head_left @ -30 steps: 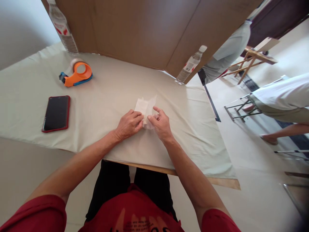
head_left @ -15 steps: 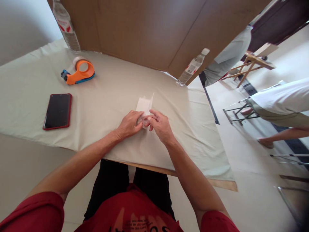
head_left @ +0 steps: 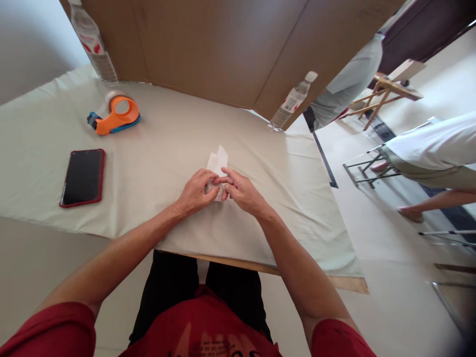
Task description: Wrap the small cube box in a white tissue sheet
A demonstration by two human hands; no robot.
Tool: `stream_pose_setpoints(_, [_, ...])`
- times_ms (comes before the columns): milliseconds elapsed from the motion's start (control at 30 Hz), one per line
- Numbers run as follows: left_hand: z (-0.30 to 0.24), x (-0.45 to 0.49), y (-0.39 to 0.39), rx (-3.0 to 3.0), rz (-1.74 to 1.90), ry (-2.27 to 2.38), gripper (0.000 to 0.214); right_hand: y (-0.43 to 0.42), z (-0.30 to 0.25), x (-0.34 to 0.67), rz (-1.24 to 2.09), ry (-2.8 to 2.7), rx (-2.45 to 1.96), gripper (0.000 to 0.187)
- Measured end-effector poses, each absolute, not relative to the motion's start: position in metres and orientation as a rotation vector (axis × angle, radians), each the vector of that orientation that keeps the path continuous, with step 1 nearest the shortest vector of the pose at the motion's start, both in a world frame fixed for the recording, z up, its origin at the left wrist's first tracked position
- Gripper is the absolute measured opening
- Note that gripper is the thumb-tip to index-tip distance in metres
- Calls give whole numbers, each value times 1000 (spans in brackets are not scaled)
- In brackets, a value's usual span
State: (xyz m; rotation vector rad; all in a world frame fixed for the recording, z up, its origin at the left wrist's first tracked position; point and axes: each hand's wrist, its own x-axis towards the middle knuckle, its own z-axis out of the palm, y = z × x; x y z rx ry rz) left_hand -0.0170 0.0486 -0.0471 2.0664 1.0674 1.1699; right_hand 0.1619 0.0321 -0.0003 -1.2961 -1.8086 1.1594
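A thin white sheet (head_left: 217, 161), like tissue or soft paper, lies on the cloth-covered table under my fingers, its far end torn-looking and sticking up past them. My left hand (head_left: 199, 190) is closed on the near part, thumb and fingers around a small crinkled, greyish bundle that I cannot make out. From the other side my right hand (head_left: 241, 192) pinches the same part with thumb and fingertips, its index finger reaching across toward the left fingers. Much of the near end is hidden by both hands.
An orange tape dispenser (head_left: 121, 116) and a phone in a red case (head_left: 82, 177) lie at left. Water bottles stand at back left (head_left: 92, 47) and back right (head_left: 293, 101), by a brown cardboard panel (head_left: 208, 49). People and folding stools (head_left: 366, 171) are beyond the table's right edge.
The sheet's far end has shifted and changed shape, now narrower and more folded. Both hands stay on it with small finger movements. The view has tilted slightly.
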Motion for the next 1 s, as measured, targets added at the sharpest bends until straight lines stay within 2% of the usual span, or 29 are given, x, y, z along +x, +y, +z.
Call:
stream_pose_setpoints(67, [-49, -17, 48, 2089, 1174, 1085, 26, 36, -4, 168, 1140, -1700, -1252, 49])
stream_pose_setpoints(233, [-52, -16, 47, 2111, 1200, 1122, 32, 42, -15, 174, 826, -1603, -1294, 24])
stream_pose_setpoints(333, [-53, -15, 46, 2161, 1247, 1151, 37, 45, -17, 170, 704, -1806, -1262, 22])
stream_pose_setpoints(433, [-53, -16, 45, 2224, 1242, 1169, 26, 50, -16, 171, 673, -1804, -1276, 22])
stream_pose_setpoints(533, [-54, -17, 45, 2262, 1225, 1146, 19, 58, -17, 180, 784, -1589, -1396, 18])
stream_pose_setpoints(700, [-57, -16, 47, 2275, 1260, 1147, 20, 75, -22, 185, 1196, -1252, -1620, 11])
stream_pose_setpoints(867, [-55, -17, 45, 2315, 1237, 1130, 31, 95, -20, 170, 1303, -1231, -1623, 16])
stream_pose_setpoints(1000, [-51, -17, 44, 2429, 1227, 1101, 39, 109, -19, 162, 1342, -1290, -1664, 26])
